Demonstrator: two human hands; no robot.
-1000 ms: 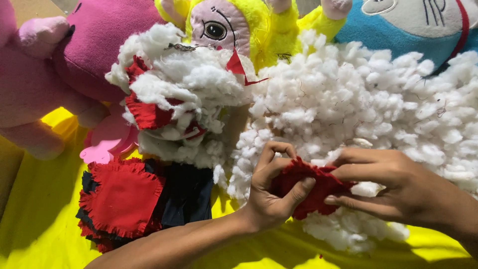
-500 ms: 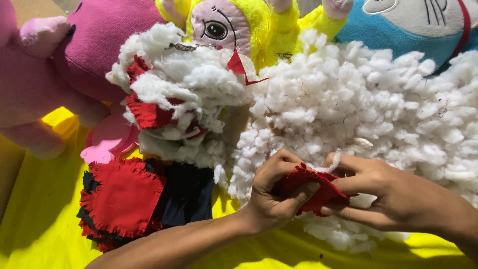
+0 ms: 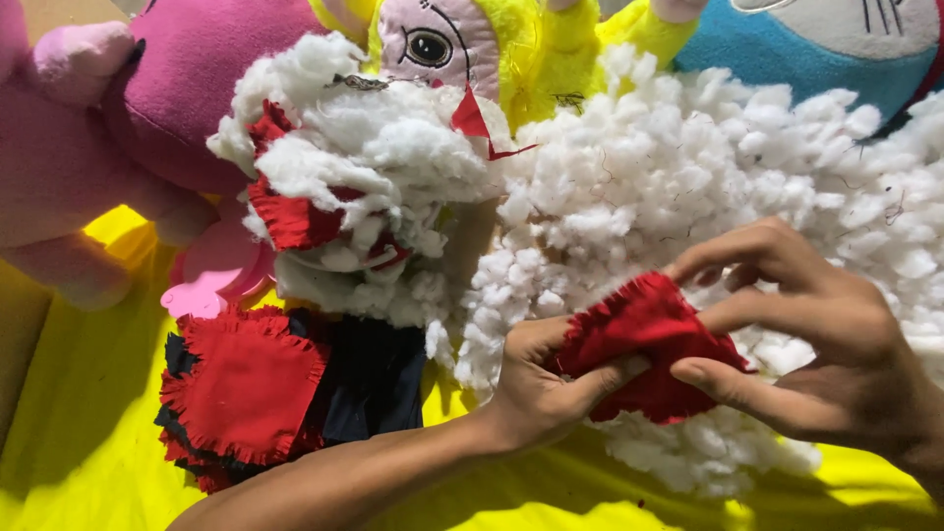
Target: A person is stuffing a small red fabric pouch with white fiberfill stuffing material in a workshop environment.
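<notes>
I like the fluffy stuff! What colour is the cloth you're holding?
Red, with frayed edges: the cloth piece held by both hands, seen clearly in the head view.

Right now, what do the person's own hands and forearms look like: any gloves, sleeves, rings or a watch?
Both are bare. The left hand wears no glove or ring, and its forearm shows uncovered down to the frame edge, with no sleeve, watch or band. The right hand is also ungloved and ringless; its wrist, where visible at the picture's edge, carries nothing. Fingernails are short and unpainted.

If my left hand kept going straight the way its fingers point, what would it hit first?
The left hand already grips the red cloth pouch. Straight on, up and right, it would probably meet the right hand, then the white stuffing.
</notes>
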